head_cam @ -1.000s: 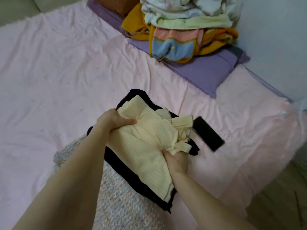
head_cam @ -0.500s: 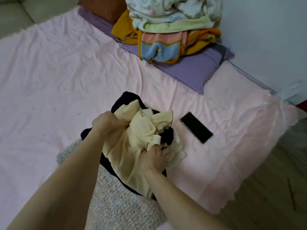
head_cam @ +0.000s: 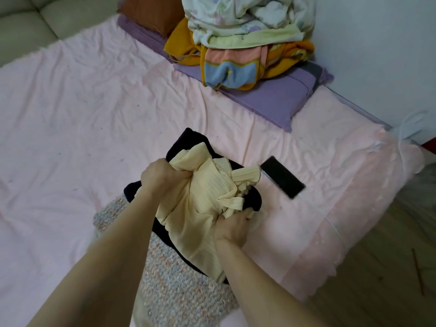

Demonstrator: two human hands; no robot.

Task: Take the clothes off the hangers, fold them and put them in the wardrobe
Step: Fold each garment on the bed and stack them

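The left hand (head_cam: 162,175) is curled round the far left corner of the pale yellow ribbed garment (head_cam: 195,208), and the right hand (head_cam: 232,226) grips its bunched right edge. The garment's long axis runs from far left to near right, on a dark folded garment (head_cam: 251,197) over a speckled knit (head_cam: 179,291). Both rest on the pink bedsheet (head_cam: 82,114), a black phone (head_cam: 282,177) just to the right.

Two hands, the left hand (head_cam: 162,178) and the right hand (head_cam: 232,226), both grip one pale yellow ribbed top (head_cam: 203,208). Under it lie one dark garment (head_cam: 186,140) and one speckled knit garment (head_cam: 174,289). One phone (head_cam: 282,177), one purple pillow (head_cam: 271,100), one brown cushion (head_cam: 151,10) and one heap of bedding (head_cam: 240,31).
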